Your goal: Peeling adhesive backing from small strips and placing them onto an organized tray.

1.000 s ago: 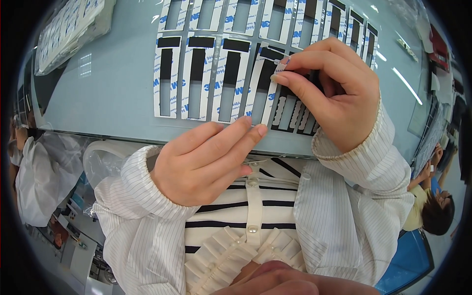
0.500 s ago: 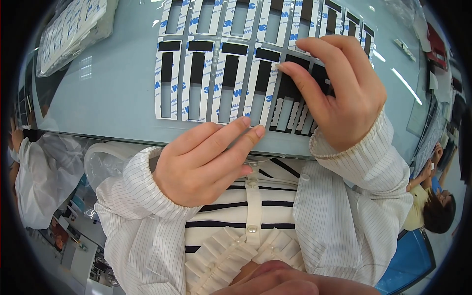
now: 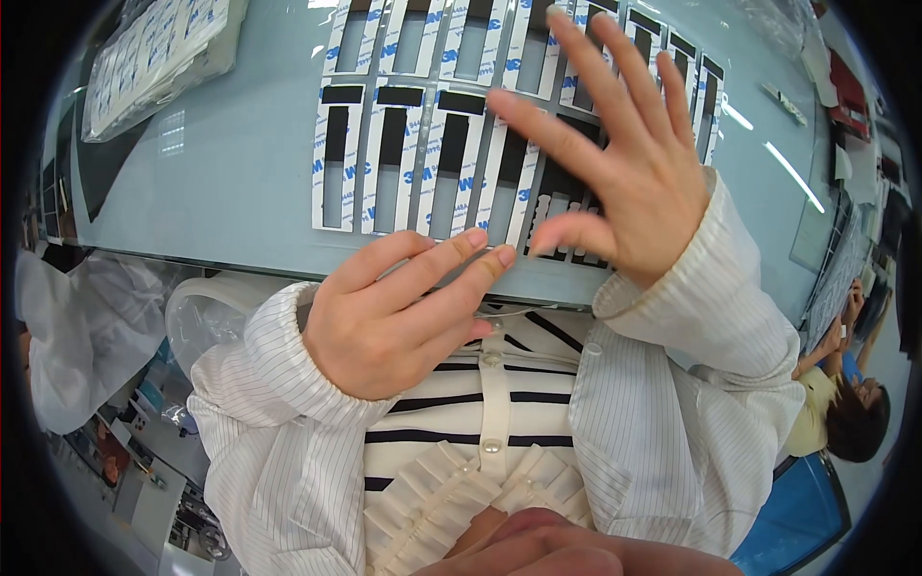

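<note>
The right hand is spread wide with nothing in its grasp, its long fingers reaching away from the body over the rows of frames and its thumb held well apart from them. Its index fingertip is over the far end of a white, blue-printed adhesive-backed frame, and whether it touches cannot be told. That frame lies on the glass tabletop, just beyond the left hand, whose index and middle fingertips rest at its near end; the left hand is loosely bent and grips nothing, its thumb apart from those fingertips. Partly beneath the right hand's index finger and thumb lie black frame pieces with wavy-edged pale strips. Beyond the left hand, to the left of the frame at its fingertips, three matching frames stand side by side, each with a black panel above a rectangular window. Farther from both hands runs a second row of similar frames, partly covered by the right hand's fingers. Well to the left of the left hand, at the far side, sits a plastic-wrapped stack of blue-printed white sheets.
</note>
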The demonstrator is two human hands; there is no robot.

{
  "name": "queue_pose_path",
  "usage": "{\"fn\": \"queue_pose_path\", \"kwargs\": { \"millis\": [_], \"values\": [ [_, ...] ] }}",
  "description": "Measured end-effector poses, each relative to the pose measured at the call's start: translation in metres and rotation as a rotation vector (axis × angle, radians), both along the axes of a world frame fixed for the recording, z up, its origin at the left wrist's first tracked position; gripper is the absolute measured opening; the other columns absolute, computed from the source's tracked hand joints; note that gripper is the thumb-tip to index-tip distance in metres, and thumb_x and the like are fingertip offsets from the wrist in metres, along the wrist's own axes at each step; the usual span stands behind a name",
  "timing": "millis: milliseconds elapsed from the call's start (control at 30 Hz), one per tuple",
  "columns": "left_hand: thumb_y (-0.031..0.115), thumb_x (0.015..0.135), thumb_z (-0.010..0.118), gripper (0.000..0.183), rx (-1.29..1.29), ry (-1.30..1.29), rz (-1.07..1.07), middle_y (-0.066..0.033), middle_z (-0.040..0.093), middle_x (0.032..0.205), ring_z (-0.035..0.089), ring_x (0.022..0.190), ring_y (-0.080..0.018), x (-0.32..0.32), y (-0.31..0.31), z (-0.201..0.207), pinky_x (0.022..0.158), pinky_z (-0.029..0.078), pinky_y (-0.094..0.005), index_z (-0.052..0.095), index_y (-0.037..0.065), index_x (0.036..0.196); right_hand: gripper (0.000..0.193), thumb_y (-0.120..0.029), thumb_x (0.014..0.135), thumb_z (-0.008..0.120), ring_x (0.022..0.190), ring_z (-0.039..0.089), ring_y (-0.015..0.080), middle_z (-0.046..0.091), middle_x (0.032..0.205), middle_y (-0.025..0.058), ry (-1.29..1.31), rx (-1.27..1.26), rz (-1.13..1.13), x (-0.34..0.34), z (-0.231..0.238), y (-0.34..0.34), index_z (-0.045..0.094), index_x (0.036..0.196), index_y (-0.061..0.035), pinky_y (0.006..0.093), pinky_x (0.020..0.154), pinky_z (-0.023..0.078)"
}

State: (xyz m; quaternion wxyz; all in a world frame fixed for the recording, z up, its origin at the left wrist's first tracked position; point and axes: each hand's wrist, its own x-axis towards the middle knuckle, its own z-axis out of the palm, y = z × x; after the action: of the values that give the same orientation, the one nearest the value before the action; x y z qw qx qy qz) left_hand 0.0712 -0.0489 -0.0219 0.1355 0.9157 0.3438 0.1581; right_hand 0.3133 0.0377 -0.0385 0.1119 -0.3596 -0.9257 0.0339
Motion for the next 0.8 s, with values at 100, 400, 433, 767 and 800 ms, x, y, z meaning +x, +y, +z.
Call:
{"fn": "queue_pose_path", "kwargs": {
  "millis": [100,400,433,767,800],
  "values": [
    [0.023,0.074,0.076,0.029,-0.015,-0.004,-0.055,-0.0096,0.068,0.121,0.065,0.112,-0.0239,-0.003,0.004,0.002,0.086,0.050,-0.0356,0.071,0.001,0.092,0.079,-0.082,0.084,0.040,0.147,0.027,0.0408,0.033,0.159,0.0194,-0.071,-0.160,-0.055,-0.002,0.014,0.003,0.055,0.143,-0.0315,0.0557,0.118,0.016],
    [0.023,0.075,0.079,0.027,-0.214,-0.275,-0.070,-0.0106,0.071,0.114,0.069,0.095,-0.0241,-0.004,0.018,0.017,0.080,0.050,-0.0361,0.058,0.008,0.068,0.046,-0.024,0.085,0.077,0.092,0.063,0.0204,0.064,0.126,0.0160,0.492,-0.628,0.060,0.015,0.053,-0.026,0.067,0.125,-0.0046,0.0296,0.077,0.049],
    [0.024,0.073,0.081,0.027,-0.217,-0.278,-0.059,-0.0092,0.071,0.108,0.068,0.089,-0.0234,-0.002,0.020,0.020,0.077,0.049,-0.0350,0.058,0.009,0.069,0.044,-0.007,0.081,0.081,0.072,0.064,0.0131,0.070,0.115,0.0143,0.552,-1.030,0.045,0.019,0.060,-0.034,0.068,0.122,0.0001,0.0229,0.061,0.049],
    [0.022,0.065,0.091,0.027,-0.628,-0.348,0.041,-0.0007,0.063,0.070,0.056,0.062,-0.0172,-0.017,0.025,0.030,0.062,0.039,-0.0314,0.071,0.008,0.079,0.011,-0.001,0.090,0.071,0.055,0.056,0.0056,0.068,0.085,0.0060,0.668,-1.342,-0.133,0.018,0.050,-0.050,0.071,0.100,0.0025,0.0208,0.050,0.041],
    [0.022,0.065,0.091,0.027,-0.624,-0.350,0.037,-0.0007,0.063,0.070,0.056,0.062,-0.0172,-0.017,0.022,0.029,0.062,0.039,-0.0314,0.071,0.008,0.079,0.010,-0.002,0.091,0.069,0.056,0.056,0.0055,0.068,0.086,0.0061,0.765,-1.525,-0.249,0.017,0.050,-0.050,0.071,0.100,0.0025,0.0200,0.050,0.040]
  ]
}}
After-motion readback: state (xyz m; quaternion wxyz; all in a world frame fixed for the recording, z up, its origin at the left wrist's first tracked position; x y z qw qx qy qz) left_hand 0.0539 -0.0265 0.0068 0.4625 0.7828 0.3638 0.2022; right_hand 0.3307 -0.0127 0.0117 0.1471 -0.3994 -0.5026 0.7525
